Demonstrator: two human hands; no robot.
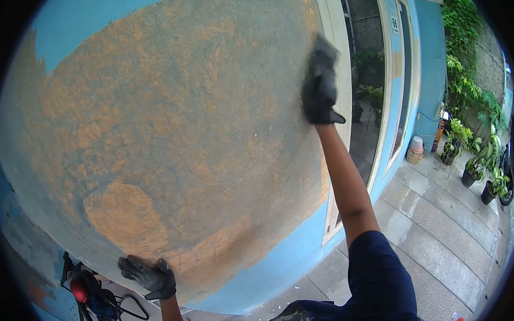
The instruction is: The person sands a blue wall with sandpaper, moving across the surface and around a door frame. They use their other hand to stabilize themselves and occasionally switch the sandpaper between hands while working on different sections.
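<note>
A wall (210,105) fills most of the view, its surface patchy grey and orange, with light blue paint at its edges. High on the right, beside the cream window frame (339,61), my right hand (321,90) in a dark glove is pressed to the wall, blurred by motion. A dark flat shape shows at its fingertips, too smeared to name. My left hand (148,276), in a grey and black glove, rests at the wall's lower left edge with its fingers stretched out.
Behind the left arm stands a machine with a red part (78,290) and black bars. Potted plants (473,170) and a stacked pot (415,150) line the right side, past a glass pane (367,83). Paving (435,233) spreads below.
</note>
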